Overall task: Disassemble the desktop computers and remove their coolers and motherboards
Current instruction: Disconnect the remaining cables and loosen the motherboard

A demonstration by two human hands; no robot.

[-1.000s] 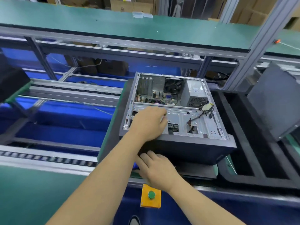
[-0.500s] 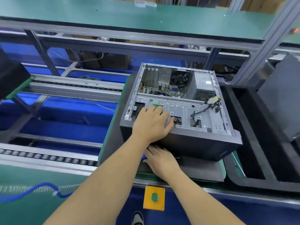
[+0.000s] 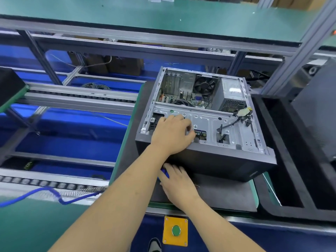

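Note:
An open desktop case [image 3: 218, 166] lies on its side on a dark mat [image 3: 227, 193]. Inside it at the back I see the black cooler fan [image 3: 205, 86], the motherboard [image 3: 183, 97] and a grey power supply [image 3: 231, 95]. My left hand [image 3: 172, 135] rests on the silver drive-bay plate [image 3: 209, 124], fingers bent down onto it, thumb by a cut-out. My right hand [image 3: 179, 184] lies palm down on the mat against the case's dark front, its fingers over a small blue object [image 3: 164, 174] that is mostly hidden.
Loose power cables [image 3: 243, 113] lie over the plate's right side. A black tray [image 3: 283, 179] with a leaning grey panel [image 3: 318, 115] stands to the right. Conveyor rails [image 3: 72, 99] run at left, and a blue coiled cable [image 3: 45, 191] crosses the near edge. A yellow button box [image 3: 176, 230] sits below.
My left hand slid from the plate's far edge toward its near side and its fingers bent. The right hand stayed at the case front. The view came closer, and the blue cable appeared.

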